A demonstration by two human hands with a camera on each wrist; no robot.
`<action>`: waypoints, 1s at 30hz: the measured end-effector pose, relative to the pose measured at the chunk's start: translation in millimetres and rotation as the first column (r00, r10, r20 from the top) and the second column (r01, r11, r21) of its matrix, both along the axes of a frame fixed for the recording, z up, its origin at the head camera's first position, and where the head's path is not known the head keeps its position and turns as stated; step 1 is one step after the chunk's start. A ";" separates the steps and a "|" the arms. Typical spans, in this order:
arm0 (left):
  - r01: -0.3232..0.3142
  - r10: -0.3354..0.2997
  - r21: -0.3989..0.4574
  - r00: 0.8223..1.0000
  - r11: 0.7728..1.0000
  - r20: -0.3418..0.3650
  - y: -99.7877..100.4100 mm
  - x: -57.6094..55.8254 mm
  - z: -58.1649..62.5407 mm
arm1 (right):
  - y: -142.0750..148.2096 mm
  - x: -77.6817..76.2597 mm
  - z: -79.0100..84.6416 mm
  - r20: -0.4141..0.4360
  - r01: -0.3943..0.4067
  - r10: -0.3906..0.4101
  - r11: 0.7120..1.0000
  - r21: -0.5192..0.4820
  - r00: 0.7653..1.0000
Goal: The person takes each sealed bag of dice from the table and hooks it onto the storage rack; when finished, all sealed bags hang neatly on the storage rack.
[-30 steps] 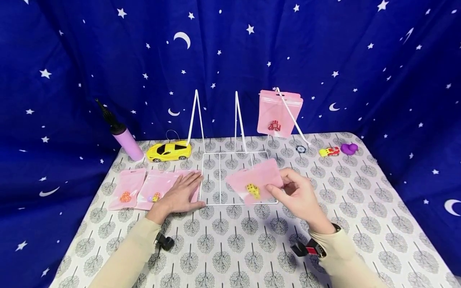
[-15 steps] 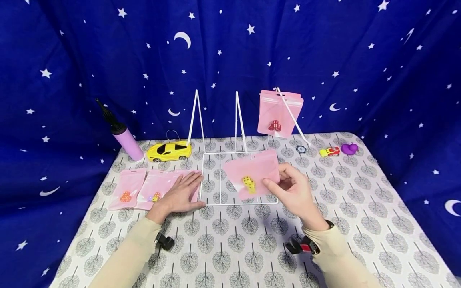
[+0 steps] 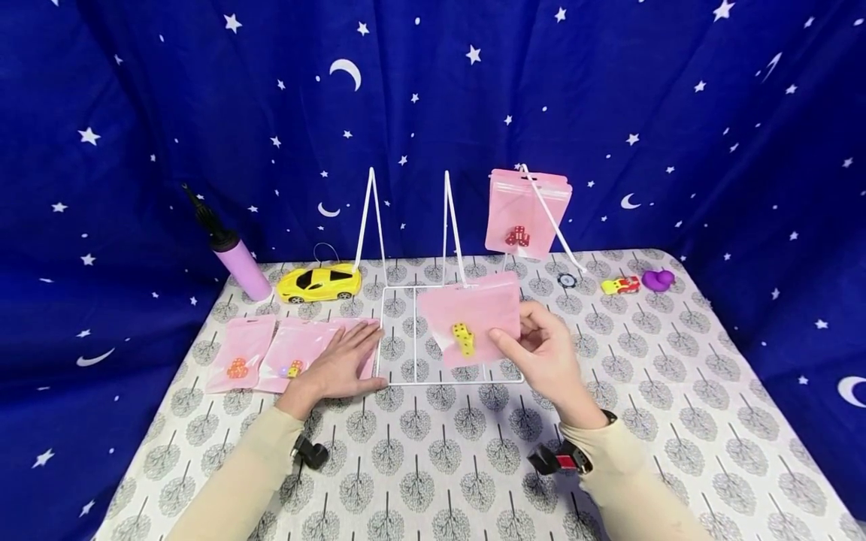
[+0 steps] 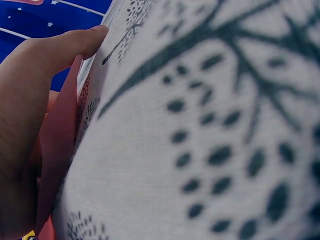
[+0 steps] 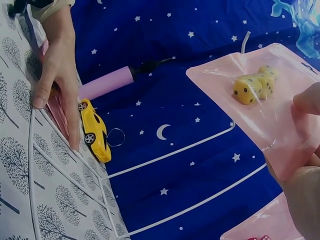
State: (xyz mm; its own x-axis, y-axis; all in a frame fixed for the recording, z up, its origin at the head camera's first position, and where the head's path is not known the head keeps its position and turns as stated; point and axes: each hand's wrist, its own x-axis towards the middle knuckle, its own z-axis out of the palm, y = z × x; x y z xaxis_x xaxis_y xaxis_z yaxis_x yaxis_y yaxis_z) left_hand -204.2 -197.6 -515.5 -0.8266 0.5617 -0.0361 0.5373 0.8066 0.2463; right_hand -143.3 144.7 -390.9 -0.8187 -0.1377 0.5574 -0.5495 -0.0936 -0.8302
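Note:
My right hand (image 3: 541,361) pinches a pink zip bag (image 3: 490,304) by one edge, thumb in front. Yellow dice (image 5: 255,87) show inside it. The bag is held sideways above the base of a white wire rack (image 3: 447,176). Flat on the table, my left hand (image 3: 341,361) rests on pink bags beside the rack, partly hiding them. One bag there (image 3: 294,342) shows dice of mixed colours; another (image 3: 249,336) has orange dice. From the rack's right prong hang pink bags (image 3: 504,199), the front one with red dice (image 3: 517,236).
Behind the left bags stand a yellow toy car (image 3: 319,284) and a purple hand pump (image 3: 245,272). Along the right back lie a round chip (image 3: 566,280), a small yellow and red toy (image 3: 620,285) and a purple duck (image 3: 658,280). A blue curtain (image 3: 271,75) hangs behind.
My right hand has moved a little left and away with the bag, which now sits higher and less tilted. The left hand has stayed in place.

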 end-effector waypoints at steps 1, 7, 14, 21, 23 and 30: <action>0.001 -0.001 0.000 1.000 1.000 0.001 0.2 -0.2 0.1 | -0.8 -0.3 0.0 0.004 0.000 0.000 1.000 -0.004 1.000; 0.001 -0.001 -0.001 1.000 1.000 0.007 0.3 0.0 -1.4 | -4.8 -3.2 -3.4 0.019 0.019 -0.019 1.000 -0.018 1.000; 0.005 -0.005 0.003 1.000 1.000 0.007 -0.6 -0.3 -0.2 | -7.1 -10.0 -10.9 0.058 0.063 -0.064 0.998 0.007 0.996; 0.002 -0.002 0.011 1.000 1.000 0.005 -0.8 -0.3 1.2 | -9.0 -17.1 -13.4 0.097 0.073 -0.072 0.997 -0.002 0.993; 0.001 -0.001 0.010 1.000 1.000 0.004 -0.7 -0.5 1.2 | -9.3 -20.1 -14.3 0.108 0.073 -0.072 0.997 -0.003 0.992; 0.006 -0.006 0.017 1.000 1.000 0.002 -0.4 0.5 1.4 | -11.9 -30.5 -17.1 0.125 0.095 -0.093 0.996 -0.004 0.988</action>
